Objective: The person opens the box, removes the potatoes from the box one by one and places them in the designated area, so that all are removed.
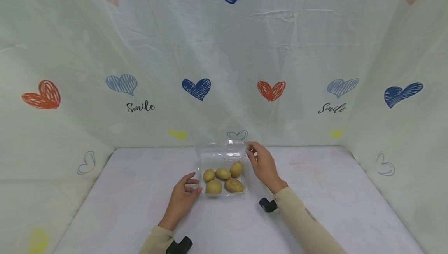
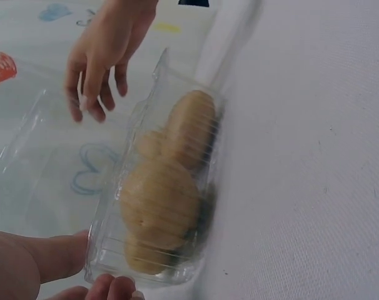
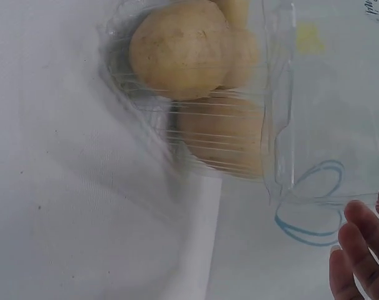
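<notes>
A clear plastic clamshell box point(image 1: 222, 196) sits on the table with its lid point(image 1: 221, 151) raised at the back. Several potatoes point(image 1: 233, 185) lie inside, seen through the ribbed wall in both wrist views. My left hand point(image 1: 182, 199) is at the box's left side, fingers spread; in the left wrist view its thumb point(image 2: 67, 253) is right at the rim and its fingertips are by the lower corner. My right hand point(image 1: 264, 164) is at the lid's right edge, its fingers point(image 3: 358, 244) loosely bent, fingertips close to that edge.
The box stands near the back of a white-covered table point(image 1: 140, 191). Behind and at both sides hangs a pale curtain point(image 1: 238, 51) printed with hearts and words. A black wrist camera point(image 1: 268, 205) is on the right sleeve, another point(image 1: 179, 245) on the left.
</notes>
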A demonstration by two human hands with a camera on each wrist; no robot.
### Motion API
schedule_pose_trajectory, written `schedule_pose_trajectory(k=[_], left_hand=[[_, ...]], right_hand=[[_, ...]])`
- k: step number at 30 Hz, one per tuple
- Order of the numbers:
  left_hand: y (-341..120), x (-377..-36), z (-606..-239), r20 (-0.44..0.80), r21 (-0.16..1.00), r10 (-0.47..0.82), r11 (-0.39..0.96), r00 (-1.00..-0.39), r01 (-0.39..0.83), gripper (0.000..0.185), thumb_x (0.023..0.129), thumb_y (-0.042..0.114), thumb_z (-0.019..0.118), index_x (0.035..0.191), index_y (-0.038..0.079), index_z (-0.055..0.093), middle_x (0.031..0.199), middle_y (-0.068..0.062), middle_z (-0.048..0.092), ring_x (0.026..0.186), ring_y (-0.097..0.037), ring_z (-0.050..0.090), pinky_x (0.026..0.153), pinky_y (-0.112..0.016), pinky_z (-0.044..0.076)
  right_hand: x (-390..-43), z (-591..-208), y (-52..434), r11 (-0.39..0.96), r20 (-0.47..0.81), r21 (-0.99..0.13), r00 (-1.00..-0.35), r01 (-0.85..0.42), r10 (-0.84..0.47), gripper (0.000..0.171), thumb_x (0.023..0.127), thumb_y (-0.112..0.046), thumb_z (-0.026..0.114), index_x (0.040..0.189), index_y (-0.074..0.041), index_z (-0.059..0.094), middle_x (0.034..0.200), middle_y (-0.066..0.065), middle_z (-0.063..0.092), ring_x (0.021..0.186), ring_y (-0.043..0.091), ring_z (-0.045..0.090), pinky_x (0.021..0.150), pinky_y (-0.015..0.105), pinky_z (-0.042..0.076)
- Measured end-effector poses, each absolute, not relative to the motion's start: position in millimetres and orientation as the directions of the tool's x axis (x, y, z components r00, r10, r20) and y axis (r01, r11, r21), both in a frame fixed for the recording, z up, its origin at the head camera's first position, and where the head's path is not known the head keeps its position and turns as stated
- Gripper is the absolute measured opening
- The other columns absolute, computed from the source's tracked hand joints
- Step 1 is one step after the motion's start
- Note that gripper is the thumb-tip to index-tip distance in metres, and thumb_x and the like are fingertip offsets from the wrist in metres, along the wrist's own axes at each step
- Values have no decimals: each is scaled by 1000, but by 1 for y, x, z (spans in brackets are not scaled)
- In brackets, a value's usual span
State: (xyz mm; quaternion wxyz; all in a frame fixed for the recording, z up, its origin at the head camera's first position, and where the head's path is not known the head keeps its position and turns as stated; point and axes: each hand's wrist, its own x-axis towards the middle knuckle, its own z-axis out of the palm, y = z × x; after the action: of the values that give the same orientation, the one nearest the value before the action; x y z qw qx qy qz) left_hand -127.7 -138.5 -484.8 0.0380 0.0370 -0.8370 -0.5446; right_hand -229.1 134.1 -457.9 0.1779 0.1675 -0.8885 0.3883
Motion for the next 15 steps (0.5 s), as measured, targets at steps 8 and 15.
schedule_pose_trajectory(k=[8,15], left_hand=[[-140,-128,-484,16,921,-99,389,-995,-24,55,92,0,76,142,-12,55,120,-23,71,94,-28,71,75,-29,56],[-140,-128,-481,-4,928,-94,371,-996,-39,54,92,-1,75,141,-12,56,121,-22,70,95,-28,71,72,-25,55]], right_hand=[[-240,-463,130,623,444,-666,-889,-411,-112,21,102,-6,69,122,-2,68,107,13,73,97,28,70,76,40,59],[-246,-466,127,624,425,-683,-901,-380,-83,16,102,-6,70,118,-4,69,106,12,75,96,28,71,75,39,58]])
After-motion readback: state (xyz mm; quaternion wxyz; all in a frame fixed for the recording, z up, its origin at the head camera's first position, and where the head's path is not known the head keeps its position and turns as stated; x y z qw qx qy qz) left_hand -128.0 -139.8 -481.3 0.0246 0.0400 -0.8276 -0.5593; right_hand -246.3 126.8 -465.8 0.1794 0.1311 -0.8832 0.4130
